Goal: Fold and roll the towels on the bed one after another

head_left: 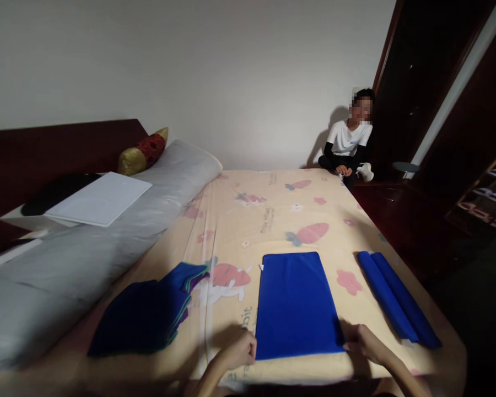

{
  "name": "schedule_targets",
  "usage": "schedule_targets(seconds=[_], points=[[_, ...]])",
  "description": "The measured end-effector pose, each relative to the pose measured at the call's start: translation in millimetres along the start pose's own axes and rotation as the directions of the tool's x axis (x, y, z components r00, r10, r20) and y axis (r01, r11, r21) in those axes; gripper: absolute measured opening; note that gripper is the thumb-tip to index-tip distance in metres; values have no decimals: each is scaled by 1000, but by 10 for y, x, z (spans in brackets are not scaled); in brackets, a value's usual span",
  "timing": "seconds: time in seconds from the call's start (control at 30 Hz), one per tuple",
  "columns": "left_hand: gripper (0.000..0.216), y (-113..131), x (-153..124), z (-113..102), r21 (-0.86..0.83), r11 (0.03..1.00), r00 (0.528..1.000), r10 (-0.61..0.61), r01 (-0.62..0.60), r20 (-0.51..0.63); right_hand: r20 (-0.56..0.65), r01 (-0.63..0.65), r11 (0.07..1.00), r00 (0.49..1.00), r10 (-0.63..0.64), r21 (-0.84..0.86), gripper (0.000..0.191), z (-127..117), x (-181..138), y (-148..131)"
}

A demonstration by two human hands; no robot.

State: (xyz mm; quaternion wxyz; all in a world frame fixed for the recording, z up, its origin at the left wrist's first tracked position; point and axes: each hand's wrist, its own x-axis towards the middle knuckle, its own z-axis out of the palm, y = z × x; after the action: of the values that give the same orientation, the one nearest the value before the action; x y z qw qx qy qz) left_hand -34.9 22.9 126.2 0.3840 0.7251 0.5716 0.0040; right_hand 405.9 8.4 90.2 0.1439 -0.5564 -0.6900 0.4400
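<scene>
Between the left hand (240, 350) and the right hand (362, 342) lies a blue cloth (295, 304), matt and smooth, on a soft printed cotton-like bedsheet (273, 215). Right of the right hand, two rolled cloths (398, 299) show the same matt weave. Left of the left hand a darker fabric stack (144, 315) looks limp; beyond it, a headboard (45, 149) of dark, dull wood.

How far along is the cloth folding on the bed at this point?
Done, it seems: two rolled blue cloths lie side by side at the right. In hand: a flat blue cloth is spread on the carrot-print sheet, with the left hand and right hand at its near corners. Left: a stack of dark cloths on the left looks untouched.
</scene>
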Motion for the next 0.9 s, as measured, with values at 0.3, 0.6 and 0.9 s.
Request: schedule_targets(seconds=[0.3, 0.6, 0.9], points=[[49, 808, 452, 729, 365, 927, 837, 263, -82, -480, -287, 149, 919, 921, -264, -366, 44, 938, 474, -764], [61, 118, 415, 975, 520, 853, 789, 287, 47, -543, -443, 47, 821, 824, -354, -569, 61, 1097, 363, -124], [59, 449, 548, 1021, 505, 860, 758, 279, 76, -590, -472, 34, 820, 804, -362, -572, 58, 1148, 423, -282]])
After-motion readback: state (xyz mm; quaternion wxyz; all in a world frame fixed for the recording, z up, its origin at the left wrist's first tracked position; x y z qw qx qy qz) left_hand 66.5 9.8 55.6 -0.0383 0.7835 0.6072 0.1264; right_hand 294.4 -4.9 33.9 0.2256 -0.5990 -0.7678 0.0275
